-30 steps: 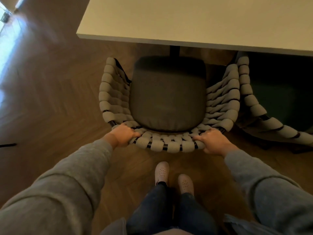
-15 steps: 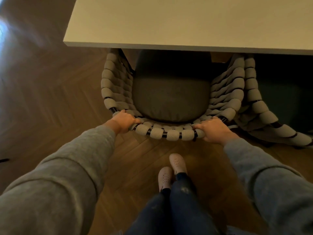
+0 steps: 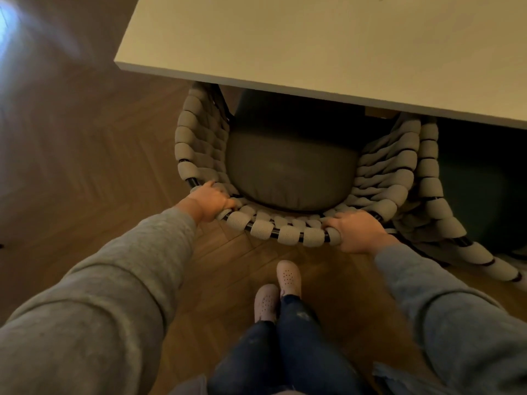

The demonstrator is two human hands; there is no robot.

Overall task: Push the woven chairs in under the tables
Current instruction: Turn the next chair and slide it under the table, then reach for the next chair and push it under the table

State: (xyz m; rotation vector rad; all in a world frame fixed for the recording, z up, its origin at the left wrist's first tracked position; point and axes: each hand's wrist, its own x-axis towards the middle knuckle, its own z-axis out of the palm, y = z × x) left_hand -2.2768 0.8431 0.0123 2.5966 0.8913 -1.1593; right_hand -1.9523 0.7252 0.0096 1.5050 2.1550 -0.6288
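A woven chair [image 3: 288,232] partly under the counter [image 3: 313,38]
Seat cushion [image 3: 288,178] runs beneath the counter edge; second woven chair [image 3: 427,172] just right of it.

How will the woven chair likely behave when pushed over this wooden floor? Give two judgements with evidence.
The woven chair probably slides rather than rolls: no wheels show, and the floor looks smooth. Its rim likely feels stiff: a dark tube shows between the cords near the left hand.

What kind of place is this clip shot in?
Likely a café or dining room: a pale table, a woven chair with a second chair beside it, and herringbone wood floor.
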